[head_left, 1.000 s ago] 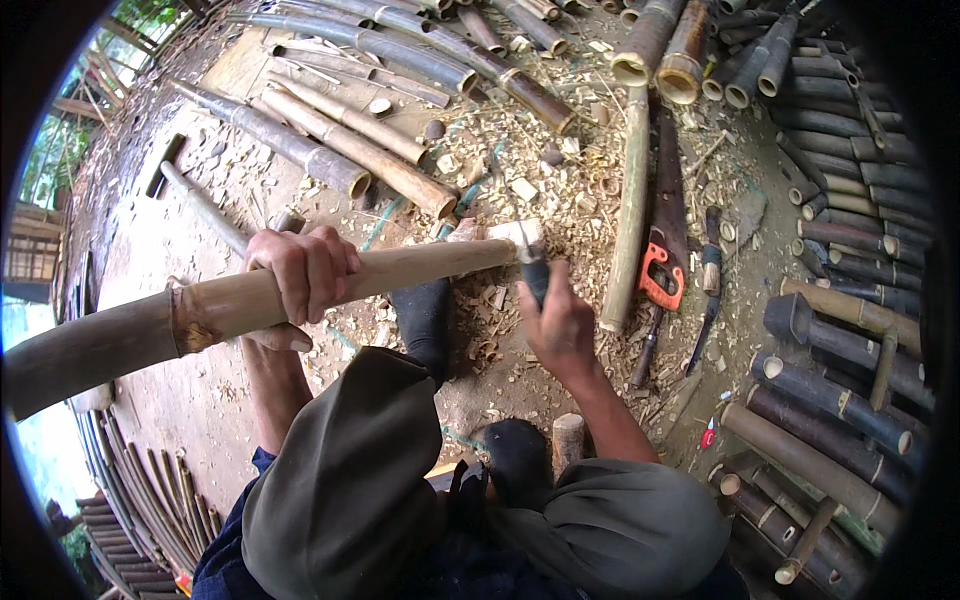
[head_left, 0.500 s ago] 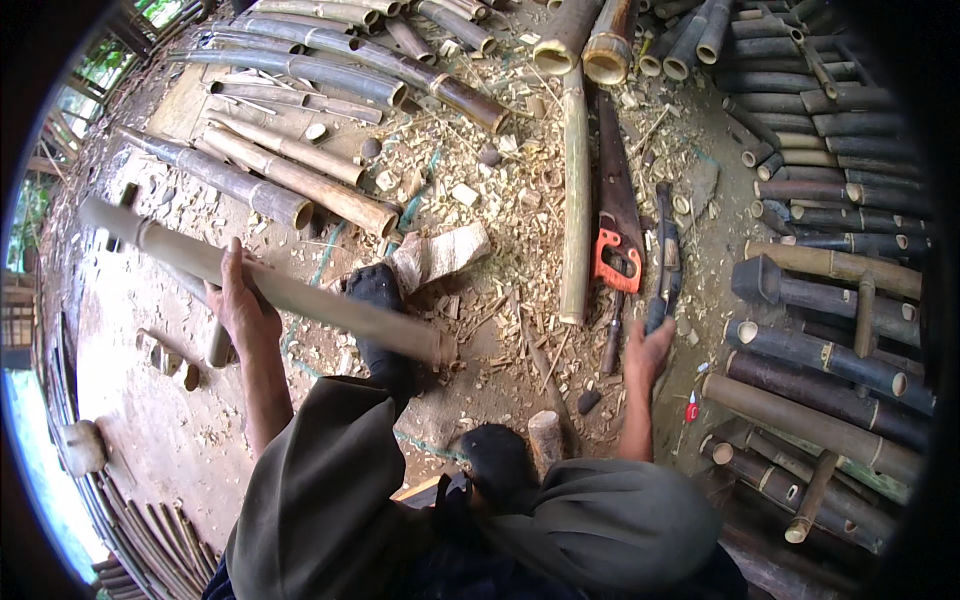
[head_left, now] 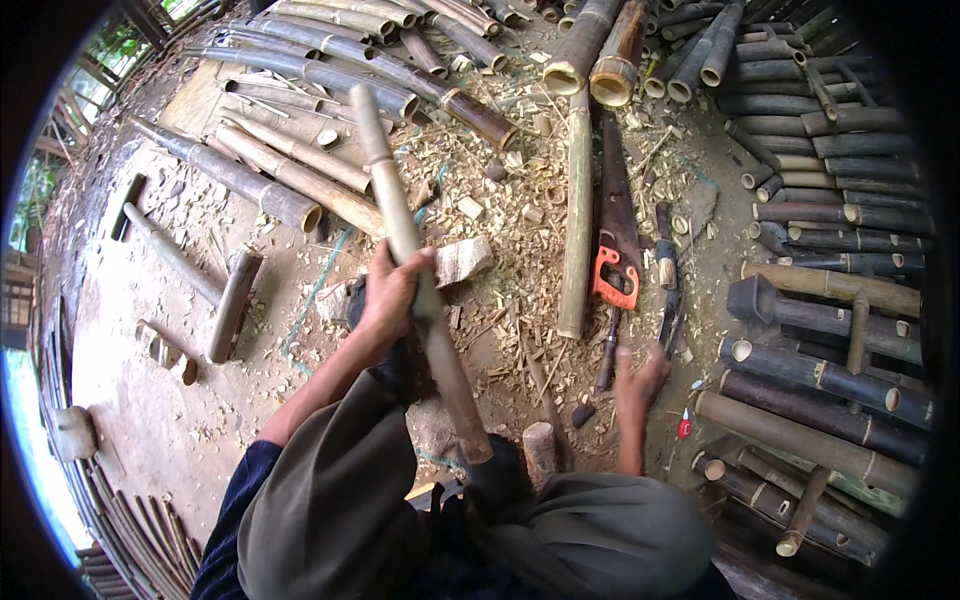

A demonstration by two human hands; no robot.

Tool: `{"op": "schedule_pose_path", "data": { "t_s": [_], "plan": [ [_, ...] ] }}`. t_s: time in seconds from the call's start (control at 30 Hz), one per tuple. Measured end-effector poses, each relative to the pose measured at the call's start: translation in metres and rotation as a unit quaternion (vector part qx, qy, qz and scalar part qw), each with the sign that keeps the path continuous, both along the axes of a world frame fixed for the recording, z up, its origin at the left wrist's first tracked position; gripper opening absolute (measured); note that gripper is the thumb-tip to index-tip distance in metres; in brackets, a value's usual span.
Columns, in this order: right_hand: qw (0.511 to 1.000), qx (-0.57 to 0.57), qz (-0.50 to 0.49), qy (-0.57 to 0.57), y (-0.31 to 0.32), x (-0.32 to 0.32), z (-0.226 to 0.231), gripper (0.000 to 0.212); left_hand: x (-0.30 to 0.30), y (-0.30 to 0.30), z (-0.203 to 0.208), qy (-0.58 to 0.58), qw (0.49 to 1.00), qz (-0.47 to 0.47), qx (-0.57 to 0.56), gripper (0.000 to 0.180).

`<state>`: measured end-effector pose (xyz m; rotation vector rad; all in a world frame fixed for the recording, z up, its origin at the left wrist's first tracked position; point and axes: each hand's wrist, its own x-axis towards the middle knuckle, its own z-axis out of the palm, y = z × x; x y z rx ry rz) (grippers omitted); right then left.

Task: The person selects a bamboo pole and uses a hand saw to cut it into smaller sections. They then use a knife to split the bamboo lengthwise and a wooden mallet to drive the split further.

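My left hand [head_left: 388, 295] is wrapped round a pale, smooth bamboo pole [head_left: 448, 375], which stands slanted in front of me. The pole's lower end is by my right foot, over my dark shoe. My right hand [head_left: 638, 385] is smeared by motion on the right, close to the lower end of a dark, narrow tool [head_left: 672, 312], perhaps a long knife. Whether its fingers grip that tool cannot be told. Left of the tool lies a handsaw with an orange handle [head_left: 617, 281] and a rusty blade. A thin dark-handled tool [head_left: 608, 352] rests below the saw.
A pale wood block [head_left: 465, 260] lies beyond my left foot among wood chips. A short log [head_left: 539, 450] stands by my right foot. Bamboo lengths [head_left: 265, 190] lie at the far left; stacked dark bamboo [head_left: 820, 360] lines the right. A T-shaped bamboo piece [head_left: 232, 305] lies left.
My left hand has moved right and swung the bamboo pole from a leftward slant to a steeper one across my front. My right hand has shifted slightly down and left near the dark tool.
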<state>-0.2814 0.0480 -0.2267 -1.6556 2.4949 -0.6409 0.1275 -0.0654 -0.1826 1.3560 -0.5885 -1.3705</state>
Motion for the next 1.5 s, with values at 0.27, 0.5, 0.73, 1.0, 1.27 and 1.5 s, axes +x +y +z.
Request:
{"op": "schedule_pose_path", "data": {
  "t_s": [0.27, 0.5, 0.73, 1.0, 1.27, 1.5],
  "plan": [
    [0.832, 0.093, 0.119, -0.534, -0.004, 0.142, 0.022, 0.079, -0.03, -0.003, -0.012, -0.18, 0.889, -0.396, -0.143, 0.075],
    [0.991, 0.053, 0.064, 0.11, -0.101, -0.004, 0.013, 0.077, 0.022, 0.045, -0.042, -0.381, 0.861, -0.244, -0.231, 0.026],
    [0.974, 0.149, 0.103, 0.134, -0.148, 0.091, -0.029, 0.1, 0.013, 0.035, -0.048, -0.394, 0.872, -0.24, -0.165, 0.022],
    [0.968, 0.131, 0.079, -0.197, -0.146, 0.08, -0.028, 0.103, 0.019, 0.034, -0.052, -0.401, 0.872, -0.22, -0.175, 0.018],
    [0.962, -0.034, 0.015, -0.27, -0.094, 0.022, 0.006, 0.102, 0.03, 0.039, -0.049, -0.412, 0.869, -0.194, -0.195, 0.017],
    [0.995, 0.06, 0.018, 0.078, -0.118, -0.101, 0.034, 0.081, 0.027, 0.032, -0.061, -0.391, 0.884, -0.204, -0.154, 0.023]
  ]
}}
